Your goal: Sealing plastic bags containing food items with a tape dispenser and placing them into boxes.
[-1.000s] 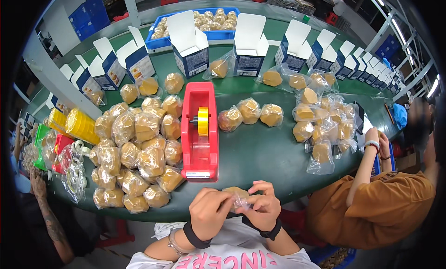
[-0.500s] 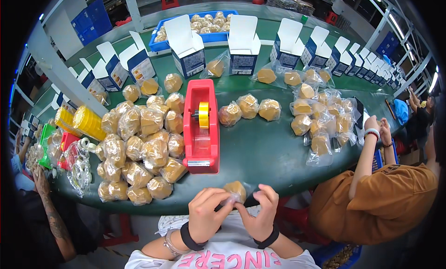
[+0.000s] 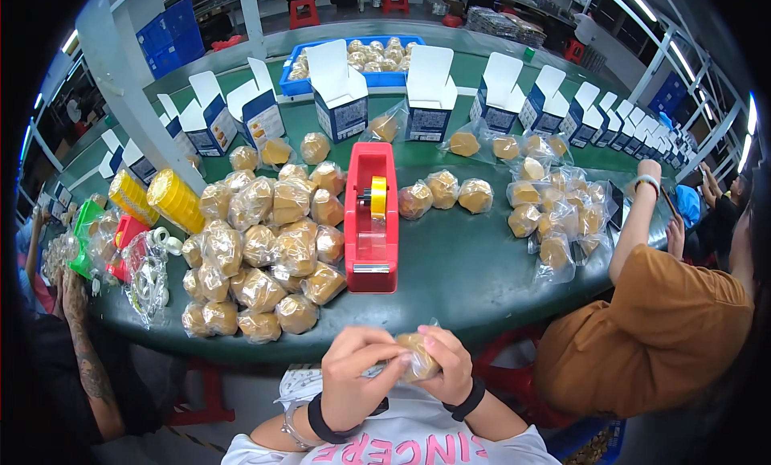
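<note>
A tan, faceted lump in clear plastic wrap (image 3: 418,357) is held near the table's front edge. My right hand (image 3: 452,370) is closed round its right side. Pinched fingers of my left hand (image 3: 353,377) press at the wrap on its left side, partly hiding it. Straight ahead stands a red tape dispenser (image 3: 359,248) with a yellow roll (image 3: 377,197). Left of the dispenser lies a heap of similar wrapped lumps (image 3: 259,245). Several more sit to its right, among them a wrapped lump (image 3: 475,195) near the middle.
Open blue-and-white boxes (image 3: 428,120) line the back of the green table (image 3: 458,264). Behind them sits a blue tray (image 3: 295,86) of wrapped lumps. Stacked yellow tape rolls (image 3: 174,201) stand left. A person in a brown shirt (image 3: 675,328) sits right; a co-worker's tattooed forearm (image 3: 90,356) is left.
My right hand has closed round the wrapped lump, which has turned and moved slightly lower. My left fingers stay at its wrap. The whole view has shifted; the neighbour's arm at right has moved up.
</note>
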### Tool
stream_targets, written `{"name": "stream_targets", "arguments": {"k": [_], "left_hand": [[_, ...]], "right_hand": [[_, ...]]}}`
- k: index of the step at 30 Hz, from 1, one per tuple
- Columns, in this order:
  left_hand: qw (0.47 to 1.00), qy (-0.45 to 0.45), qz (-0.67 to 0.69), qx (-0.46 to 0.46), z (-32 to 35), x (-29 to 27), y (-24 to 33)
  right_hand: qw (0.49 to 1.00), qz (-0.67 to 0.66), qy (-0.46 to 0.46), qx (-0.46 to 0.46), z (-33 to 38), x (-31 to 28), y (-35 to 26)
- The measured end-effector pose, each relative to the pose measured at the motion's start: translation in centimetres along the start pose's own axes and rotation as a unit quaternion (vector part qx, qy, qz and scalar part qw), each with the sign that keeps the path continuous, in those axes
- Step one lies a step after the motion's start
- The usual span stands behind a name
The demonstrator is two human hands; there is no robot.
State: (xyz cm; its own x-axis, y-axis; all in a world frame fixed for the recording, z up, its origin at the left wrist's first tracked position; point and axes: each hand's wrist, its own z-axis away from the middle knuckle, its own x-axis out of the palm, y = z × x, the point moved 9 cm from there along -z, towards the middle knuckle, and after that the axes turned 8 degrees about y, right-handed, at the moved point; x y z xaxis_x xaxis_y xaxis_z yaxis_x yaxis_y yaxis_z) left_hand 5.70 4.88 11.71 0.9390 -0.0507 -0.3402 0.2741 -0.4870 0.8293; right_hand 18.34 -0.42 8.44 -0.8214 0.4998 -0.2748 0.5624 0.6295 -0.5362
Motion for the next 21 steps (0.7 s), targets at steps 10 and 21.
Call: {"name": "stream_targets", "arguments": {"k": [10, 21], "left_hand": [[0.834, -0.188, 0.377, -0.356, 0.3, -0.3, -7.2], [0.883, -0.107, 0.325, -0.322, -1.0, -0.1, -11.1]], "right_hand": [[0.988, -0.02, -0.147, -0.032, -5.0, 4.4, -1.5], [0.922, -0.024, -0.163, 0.35, -9.4, 8.5, 6.7]]}}
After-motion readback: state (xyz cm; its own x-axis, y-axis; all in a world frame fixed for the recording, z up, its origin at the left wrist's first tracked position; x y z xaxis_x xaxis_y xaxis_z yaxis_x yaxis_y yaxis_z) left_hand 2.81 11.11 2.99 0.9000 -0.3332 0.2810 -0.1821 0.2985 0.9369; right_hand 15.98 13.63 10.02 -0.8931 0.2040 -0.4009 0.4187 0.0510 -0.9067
